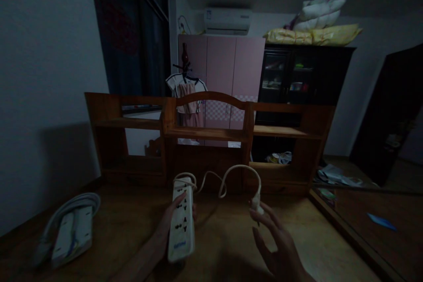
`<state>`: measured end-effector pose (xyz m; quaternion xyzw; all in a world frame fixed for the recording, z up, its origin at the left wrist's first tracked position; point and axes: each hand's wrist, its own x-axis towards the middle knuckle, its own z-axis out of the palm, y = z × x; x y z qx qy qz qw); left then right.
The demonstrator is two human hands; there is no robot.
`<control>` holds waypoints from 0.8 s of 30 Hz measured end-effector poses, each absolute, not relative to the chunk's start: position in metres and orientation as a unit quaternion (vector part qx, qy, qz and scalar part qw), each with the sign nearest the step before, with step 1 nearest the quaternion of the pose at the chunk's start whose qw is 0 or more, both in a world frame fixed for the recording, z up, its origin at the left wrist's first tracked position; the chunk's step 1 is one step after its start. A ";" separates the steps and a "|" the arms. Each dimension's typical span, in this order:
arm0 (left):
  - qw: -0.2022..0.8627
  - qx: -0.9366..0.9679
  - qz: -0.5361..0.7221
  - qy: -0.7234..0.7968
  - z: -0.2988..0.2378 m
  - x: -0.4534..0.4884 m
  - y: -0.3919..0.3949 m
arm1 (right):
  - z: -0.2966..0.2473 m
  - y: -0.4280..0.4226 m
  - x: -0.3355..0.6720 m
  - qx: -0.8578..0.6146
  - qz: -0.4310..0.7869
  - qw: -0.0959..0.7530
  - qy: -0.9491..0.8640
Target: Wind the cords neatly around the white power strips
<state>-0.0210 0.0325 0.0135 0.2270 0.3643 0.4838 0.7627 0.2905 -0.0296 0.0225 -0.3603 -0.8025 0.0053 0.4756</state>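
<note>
My left hand (175, 212) is wrapped around a white power strip (180, 240), its thumb across the socket face. The strip is held up lengthwise, with several sockets facing me and blue lettering near its lower end. Its white cord (239, 166) loops over the top end, runs right in curves and arches down to a plug (255, 202). At the plug, my right hand (276, 235) has it at the fingers, with the thumb apart below. The exact finger contact is hard to make out in the dim light.
Another white power strip (74, 233) with a coiled grey cord lies at the left on the wooden surface (211, 242). A wooden shelf unit (206, 133) stands across the far edge. A raised wooden edge (350, 238) runs along the right, with a blue sheet (381, 221) beyond.
</note>
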 end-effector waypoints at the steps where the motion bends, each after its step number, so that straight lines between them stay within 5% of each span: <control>1: 0.763 0.227 0.493 0.351 0.017 -0.022 0.032 | 0.022 -0.029 0.289 -0.363 0.022 0.460 -0.810; 16: 0.788 0.421 0.361 0.267 0.104 -0.004 -0.021 | -0.006 -0.006 0.306 -0.458 0.209 0.471 -0.724; 24: 0.756 0.504 0.233 0.345 0.128 -0.004 -0.035 | -0.019 -0.008 0.305 -0.503 0.140 0.377 -0.765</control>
